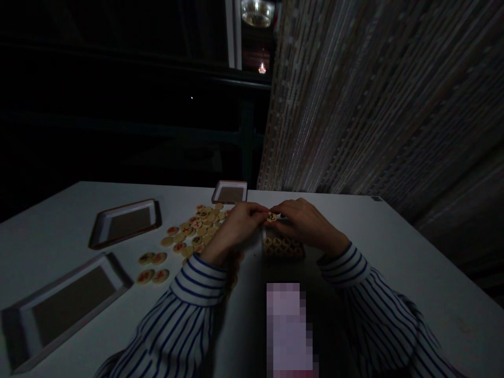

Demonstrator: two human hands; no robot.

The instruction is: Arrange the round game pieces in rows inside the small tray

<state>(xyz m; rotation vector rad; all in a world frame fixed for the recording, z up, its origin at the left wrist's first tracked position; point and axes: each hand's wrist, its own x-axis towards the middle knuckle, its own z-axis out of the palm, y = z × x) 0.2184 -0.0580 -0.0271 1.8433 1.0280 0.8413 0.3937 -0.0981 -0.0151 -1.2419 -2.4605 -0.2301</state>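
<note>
My left hand (237, 227) and my right hand (305, 223) meet above the white table (394, 252), fingertips pinched together on one round wooden game piece (271, 216). Both wrists wear blue-striped white sleeves. Just below the hands sits a neat row of stacked pieces (282, 245). To the left of my left hand lies a loose heap of round pieces (199, 227), some marked red, some dark. Several more pieces (153, 266) lie apart nearer the left.
Three shallow trays stand on the table: one at the front left (23, 325), one further back on the left (98, 231), a small one at the back centre (230, 194). A striped curtain (374, 105) hangs at the right. The room behind is dark.
</note>
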